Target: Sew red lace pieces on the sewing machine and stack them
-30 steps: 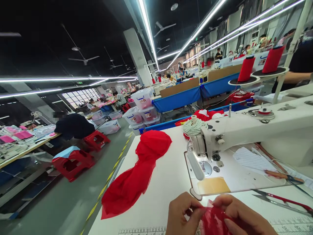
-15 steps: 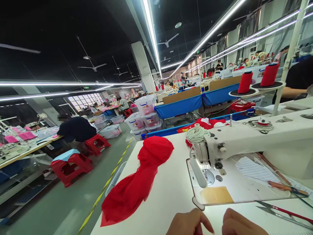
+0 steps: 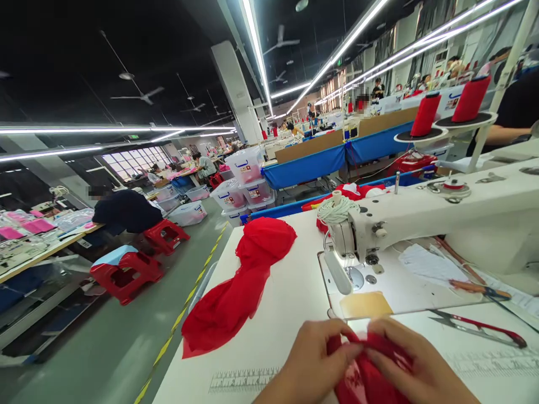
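Observation:
Between my two hands, at the table's front edge, is a piece of red fabric [image 3: 370, 376]. My left hand [image 3: 314, 359] pinches its upper edge between thumb and fingers. Close beside it, my right hand [image 3: 406, 353] grips the same edge, the fingertips of both almost meeting. The lower part of the cloth runs out of the frame. Just beyond my hands stands a white sewing machine [image 3: 404, 219], a yellowish patch [image 3: 365, 304] on its bed. A second bunched red cloth [image 3: 236, 292] lies on the table to the left.
Thread snips [image 3: 480, 331] lie right of my hands, near an orange-handled tool [image 3: 480, 289]. A printed ruler scale [image 3: 244, 380] marks the white tabletop. Red thread cones [image 3: 426, 115] stand behind the machine. Red stools [image 3: 126, 275] and a seated person [image 3: 126, 210] are across the aisle.
Both hands have come up further into view, and the red fabric between them now shows. The whole view has tilted downward somewhat; the cloth on the left lies as before.

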The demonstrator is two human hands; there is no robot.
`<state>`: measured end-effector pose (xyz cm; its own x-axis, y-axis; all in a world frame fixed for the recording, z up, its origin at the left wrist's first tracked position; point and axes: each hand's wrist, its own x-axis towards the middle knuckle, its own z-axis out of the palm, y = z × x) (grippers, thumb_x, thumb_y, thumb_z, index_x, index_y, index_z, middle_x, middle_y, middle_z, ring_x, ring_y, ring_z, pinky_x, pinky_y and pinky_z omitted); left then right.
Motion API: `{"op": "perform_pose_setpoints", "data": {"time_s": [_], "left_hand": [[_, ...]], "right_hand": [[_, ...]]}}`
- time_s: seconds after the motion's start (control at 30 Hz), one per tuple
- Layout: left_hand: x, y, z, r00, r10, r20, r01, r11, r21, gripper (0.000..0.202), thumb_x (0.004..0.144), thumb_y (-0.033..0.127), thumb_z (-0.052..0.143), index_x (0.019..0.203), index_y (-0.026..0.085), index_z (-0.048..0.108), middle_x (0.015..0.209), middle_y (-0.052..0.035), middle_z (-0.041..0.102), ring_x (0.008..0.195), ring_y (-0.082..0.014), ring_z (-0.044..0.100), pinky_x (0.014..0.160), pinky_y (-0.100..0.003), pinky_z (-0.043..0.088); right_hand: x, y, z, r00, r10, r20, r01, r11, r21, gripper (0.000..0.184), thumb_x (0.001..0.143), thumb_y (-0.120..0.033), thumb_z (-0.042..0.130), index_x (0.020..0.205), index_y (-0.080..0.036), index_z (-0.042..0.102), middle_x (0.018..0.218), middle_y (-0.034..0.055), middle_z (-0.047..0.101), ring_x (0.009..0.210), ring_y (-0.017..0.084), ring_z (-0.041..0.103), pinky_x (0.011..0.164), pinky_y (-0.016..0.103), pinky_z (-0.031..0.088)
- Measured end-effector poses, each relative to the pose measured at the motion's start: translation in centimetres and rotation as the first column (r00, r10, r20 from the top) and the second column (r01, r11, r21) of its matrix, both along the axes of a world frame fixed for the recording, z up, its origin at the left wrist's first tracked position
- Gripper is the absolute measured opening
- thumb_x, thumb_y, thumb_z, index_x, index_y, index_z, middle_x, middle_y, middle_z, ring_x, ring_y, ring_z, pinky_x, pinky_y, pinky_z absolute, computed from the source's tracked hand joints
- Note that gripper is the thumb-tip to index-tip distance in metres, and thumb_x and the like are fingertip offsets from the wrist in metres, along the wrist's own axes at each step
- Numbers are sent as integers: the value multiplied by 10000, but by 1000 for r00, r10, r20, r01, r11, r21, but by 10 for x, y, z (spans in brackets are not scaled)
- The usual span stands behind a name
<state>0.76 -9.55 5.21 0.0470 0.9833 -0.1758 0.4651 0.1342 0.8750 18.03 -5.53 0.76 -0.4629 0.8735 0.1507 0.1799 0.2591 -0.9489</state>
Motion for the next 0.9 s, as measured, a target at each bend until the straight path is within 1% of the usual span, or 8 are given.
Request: {"op": "perform_pose_setpoints", "data": {"time_s": [0.1,0.27,0.37,0.47,0.6,0.77,0.83,0.9], "left_hand": [[0,14,-5,995,77,69,-84,992,99,88,717,263,639,723,182,673,756,-5,571,732,-148,510,629,-238,389],[-6,30,-9,958,42,284,-27,998,-56,165,683,267,693,719,167,566,665,26,528,604,-105,459,565,-233,356],[-11,33,-7,935,-9,353,34,997,-65,258,652,272,744,722,165,519,655,42,511,590,-88,440,563,-230,332],[-18,36,-3,931,-53,361,92,992,-92,262,662,283,750,766,156,545,659,41,509,604,-88,436,572,-233,321],[-23,39,1,947,-111,302,154,980,-123,192,732,273,678,860,132,652,594,62,432,573,-82,382,566,-235,300],[-17,41,-5,972,-55,227,79,992,-98,117,720,239,637,729,123,653,621,22,502,579,-90,409,551,-237,296],[-14,42,-8,973,-48,226,71,993,-98,95,717,223,626,740,134,649,621,23,508,569,-89,408,538,-233,293],[-12,41,-11,978,-36,204,53,996,-76,63,716,197,614,743,148,645,610,29,511,564,-90,412,536,-229,299]], "right_hand": [[-4,9,2,999,-5,46,3,999,54,188,835,-397,528,735,-238,522,665,-23,574,625,157,537,602,271,443],[-8,19,-2,995,-16,98,13,999,31,194,844,-397,524,741,-236,486,655,-27,564,596,153,518,562,277,427],[-11,20,-3,995,-22,96,19,999,31,209,839,-399,530,722,-236,475,657,-27,559,596,152,513,555,274,418],[-11,21,-2,996,-1,92,1,1000,7,214,845,-413,523,735,-234,483,671,-25,562,601,154,516,558,277,414],[-9,22,2,995,73,73,-70,997,-40,203,883,-401,462,808,-228,537,726,-12,586,670,169,542,622,292,427],[-10,21,1,993,119,15,-115,982,-152,208,869,-415,477,772,-232,498,731,-20,555,670,165,530,623,289,434],[-11,20,-1,996,89,2,-87,972,-219,221,828,-431,538,747,-235,474,706,-27,549,657,167,536,610,287,437],[-11,19,-2,999,18,-27,-25,953,-303,244,758,-441,617,828,-237,503,726,-30,583,676,178,566,616,288,448]]}}
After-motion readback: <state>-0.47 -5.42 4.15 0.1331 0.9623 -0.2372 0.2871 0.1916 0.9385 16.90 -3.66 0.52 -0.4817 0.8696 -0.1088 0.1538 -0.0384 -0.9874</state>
